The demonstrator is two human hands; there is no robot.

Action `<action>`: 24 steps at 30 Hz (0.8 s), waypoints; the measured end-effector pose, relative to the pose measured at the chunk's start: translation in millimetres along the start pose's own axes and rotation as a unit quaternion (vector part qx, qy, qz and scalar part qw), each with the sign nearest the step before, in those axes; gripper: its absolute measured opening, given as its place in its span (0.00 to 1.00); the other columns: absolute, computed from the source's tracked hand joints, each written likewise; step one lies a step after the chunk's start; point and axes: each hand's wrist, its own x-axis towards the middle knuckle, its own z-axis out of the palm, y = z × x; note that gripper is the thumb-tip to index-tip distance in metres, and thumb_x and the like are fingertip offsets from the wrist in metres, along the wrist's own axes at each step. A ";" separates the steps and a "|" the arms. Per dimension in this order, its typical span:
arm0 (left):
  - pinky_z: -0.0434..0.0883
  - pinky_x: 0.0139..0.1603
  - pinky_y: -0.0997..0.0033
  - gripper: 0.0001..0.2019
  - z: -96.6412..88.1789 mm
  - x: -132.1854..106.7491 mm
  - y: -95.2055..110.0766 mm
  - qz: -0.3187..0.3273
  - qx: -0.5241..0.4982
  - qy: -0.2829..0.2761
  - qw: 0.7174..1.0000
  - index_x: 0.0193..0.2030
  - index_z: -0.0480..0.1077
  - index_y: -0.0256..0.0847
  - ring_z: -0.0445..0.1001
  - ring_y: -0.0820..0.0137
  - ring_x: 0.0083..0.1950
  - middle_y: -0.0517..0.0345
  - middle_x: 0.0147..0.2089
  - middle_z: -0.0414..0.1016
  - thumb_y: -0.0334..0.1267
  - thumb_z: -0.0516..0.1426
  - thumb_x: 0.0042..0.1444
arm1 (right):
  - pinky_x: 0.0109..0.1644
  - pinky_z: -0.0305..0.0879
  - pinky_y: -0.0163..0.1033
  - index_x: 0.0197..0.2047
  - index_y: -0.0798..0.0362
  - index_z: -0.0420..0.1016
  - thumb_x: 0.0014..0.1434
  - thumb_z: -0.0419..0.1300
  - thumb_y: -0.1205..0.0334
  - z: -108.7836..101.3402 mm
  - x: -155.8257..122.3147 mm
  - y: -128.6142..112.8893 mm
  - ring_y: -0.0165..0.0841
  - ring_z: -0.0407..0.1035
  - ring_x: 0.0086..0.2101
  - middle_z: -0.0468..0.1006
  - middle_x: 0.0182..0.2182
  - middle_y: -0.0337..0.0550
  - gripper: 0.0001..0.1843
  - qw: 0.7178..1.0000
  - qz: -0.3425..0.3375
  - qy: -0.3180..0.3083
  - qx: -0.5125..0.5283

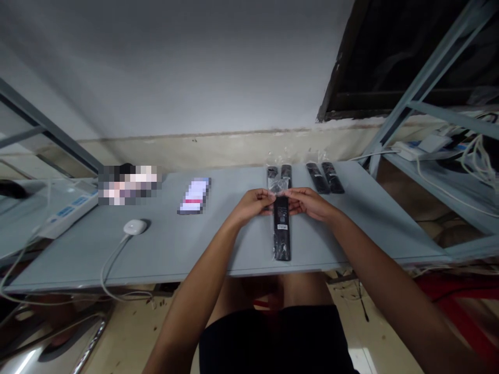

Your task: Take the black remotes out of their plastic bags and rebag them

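Note:
A black remote control (282, 236) in a clear plastic sleeve lies lengthwise on the grey table, its near end close to the front edge. My left hand (253, 203) pinches the sleeve's far end (278, 185) from the left. From the other side, my right hand (310, 202) is closed on the same end of the sleeve, thumb and fingers together. Just beyond my fingers lie two more wrapped remotes, one at the left (272, 170) and one at the right (286, 171), partly hidden. Another wrapped pair, a left remote (317, 178) and a right remote (332, 178), rests farther right.
On the left are a phone (194, 196), a blurred-out object (130, 185), a white rounded device (134, 227) with a cable, and a power strip (70, 212). Metal shelf frames stand at both sides. Cables and another strip (413, 150) are at right. A wall rises behind.

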 end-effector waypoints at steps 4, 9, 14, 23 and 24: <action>0.76 0.38 0.73 0.21 -1.9 1.6 -1.1 0.009 -0.025 0.018 0.999 0.43 0.76 0.37 0.76 0.75 0.34 0.57 0.35 0.76 0.45 0.74 0.48 | 0.36 0.80 0.34 0.50 0.49 0.85 0.60 0.71 0.54 0.3 -0.4 -2.1 0.32 0.81 0.32 0.87 0.37 0.46 0.16 1.000 -0.013 0.005 0.004; 0.76 0.40 0.72 0.24 -2.5 1.4 0.6 0.030 -0.060 0.015 0.998 0.51 0.79 0.37 0.76 0.74 0.36 0.58 0.34 0.77 0.41 0.74 0.47 | 0.34 0.79 0.35 0.50 0.48 0.84 0.58 0.72 0.57 2.2 -0.7 -4.6 0.31 0.80 0.32 0.86 0.37 0.44 0.15 0.999 -0.040 0.025 0.010; 0.76 0.43 0.70 0.12 -0.3 1.2 3.9 0.033 -0.050 0.027 0.998 0.40 0.82 0.35 0.75 0.73 0.36 0.54 0.35 0.79 0.36 0.69 0.49 | 0.32 0.77 0.33 0.42 0.50 0.86 0.52 0.73 0.59 5.6 0.3 -5.6 0.30 0.79 0.31 0.85 0.35 0.42 0.12 0.996 -0.071 0.061 0.007; 0.73 0.42 0.68 0.22 4.6 0.1 0.8 0.049 0.029 0.027 0.998 0.41 0.78 0.33 0.74 0.70 0.37 0.52 0.37 0.78 0.47 0.73 0.46 | 0.32 0.78 0.36 0.38 0.53 0.85 0.51 0.71 0.53 6.5 2.3 -2.6 0.32 0.78 0.31 0.84 0.32 0.43 0.14 0.996 -0.080 0.049 -0.005; 0.72 0.43 0.68 0.24 4.1 1.3 -1.2 0.058 0.048 0.031 0.997 0.43 0.78 0.34 0.74 0.70 0.37 0.53 0.37 0.78 0.47 0.74 0.44 | 0.32 0.78 0.36 0.38 0.53 0.85 0.52 0.71 0.51 6.1 2.1 -2.7 0.33 0.78 0.32 0.84 0.33 0.43 0.15 0.996 -0.080 0.044 -0.007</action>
